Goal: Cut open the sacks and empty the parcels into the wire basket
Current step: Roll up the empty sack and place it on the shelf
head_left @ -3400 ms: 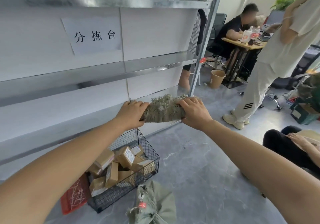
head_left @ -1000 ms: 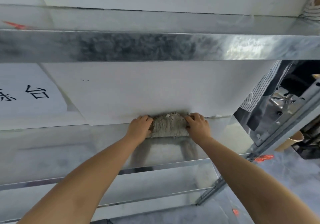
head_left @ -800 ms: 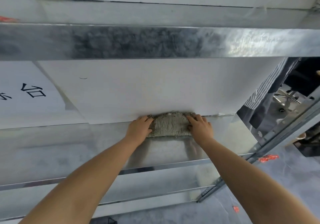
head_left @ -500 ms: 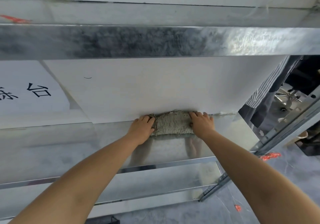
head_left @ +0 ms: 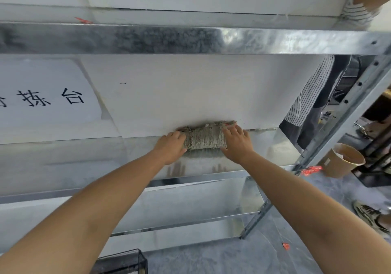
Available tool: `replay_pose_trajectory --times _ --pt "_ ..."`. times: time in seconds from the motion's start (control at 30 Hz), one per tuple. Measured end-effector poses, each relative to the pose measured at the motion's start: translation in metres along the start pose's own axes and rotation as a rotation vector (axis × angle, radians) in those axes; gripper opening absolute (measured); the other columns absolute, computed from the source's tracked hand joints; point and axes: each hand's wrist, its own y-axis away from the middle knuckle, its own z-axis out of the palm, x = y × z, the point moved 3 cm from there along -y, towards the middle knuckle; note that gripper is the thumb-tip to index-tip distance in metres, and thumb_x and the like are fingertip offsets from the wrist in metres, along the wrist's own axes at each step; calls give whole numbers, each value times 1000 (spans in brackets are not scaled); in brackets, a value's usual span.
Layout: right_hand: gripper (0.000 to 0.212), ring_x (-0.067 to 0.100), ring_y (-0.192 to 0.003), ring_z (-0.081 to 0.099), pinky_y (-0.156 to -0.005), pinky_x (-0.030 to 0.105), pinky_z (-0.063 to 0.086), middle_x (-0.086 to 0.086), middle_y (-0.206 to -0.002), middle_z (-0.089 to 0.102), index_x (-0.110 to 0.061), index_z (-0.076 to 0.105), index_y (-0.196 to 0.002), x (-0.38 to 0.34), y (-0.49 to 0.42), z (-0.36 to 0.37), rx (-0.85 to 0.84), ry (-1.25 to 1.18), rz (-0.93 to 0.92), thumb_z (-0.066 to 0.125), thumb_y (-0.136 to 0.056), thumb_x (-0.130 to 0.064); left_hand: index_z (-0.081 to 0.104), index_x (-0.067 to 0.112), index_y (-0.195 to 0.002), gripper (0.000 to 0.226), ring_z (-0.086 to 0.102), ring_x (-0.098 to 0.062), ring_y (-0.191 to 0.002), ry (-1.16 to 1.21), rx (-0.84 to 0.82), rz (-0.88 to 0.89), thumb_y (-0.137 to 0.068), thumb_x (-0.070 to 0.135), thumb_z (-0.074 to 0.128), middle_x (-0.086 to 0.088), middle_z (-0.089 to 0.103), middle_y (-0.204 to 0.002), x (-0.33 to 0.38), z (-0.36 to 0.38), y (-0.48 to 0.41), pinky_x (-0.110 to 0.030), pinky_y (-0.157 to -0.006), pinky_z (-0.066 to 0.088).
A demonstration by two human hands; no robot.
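Note:
A grey-green sack, rolled into a tight bundle (head_left: 204,139), lies on the middle metal shelf (head_left: 105,163) against the white back panel. My left hand (head_left: 170,146) holds its left end with fingers curled over it. My right hand (head_left: 237,142) rests on its right end, fingers spread and fairly straight. Only a black corner of the wire basket (head_left: 127,261) shows at the bottom edge; its contents are out of view.
An upper shelf edge (head_left: 190,39) runs overhead, with a paper sign (head_left: 48,96) on the panel at left. At right are the rack's upright (head_left: 349,108), a person in a striped shirt (head_left: 306,104), a brown paper tub (head_left: 340,159) and someone's shoe (head_left: 370,216).
Both hands carried the rolled sack up from above the lower shelf onto the middle shelf and pushed it to the back panel. My right hand's fingers have flattened over its end.

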Motion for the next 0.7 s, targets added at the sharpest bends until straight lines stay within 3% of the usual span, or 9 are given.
replay_pose_trajectory --times 0.23,0.57,0.7 --pt "66 30 -144 11 -116 41 16 8 -149 30 -16 24 -143 -10 74 -20 -12 -32 -4 54 -88 -40 36 8 -134 48 44 -29 -121 -50 12 -36 -96 36 38 -13 41 -137 25 -5 75 -40 -96 38" --pt "72 31 -145 8 -116 43 15 10 -152 24 -16 18 -145 -32 228 -10 -106 -79 -41 52 -89 -47 24 10 -144 58 31 -28 -135 -79 -101 -48 -97 43 34 -13 26 -150 93 14 219 -40 -107 31" --pt "74 30 -145 6 -116 43 15 9 -153 24 -18 16 -146 -44 269 -10 -138 -101 -53 51 -89 -47 25 11 -143 58 34 -28 -133 -105 -90 -33 -97 44 33 -13 28 -149 107 9 264 -39 -106 32"
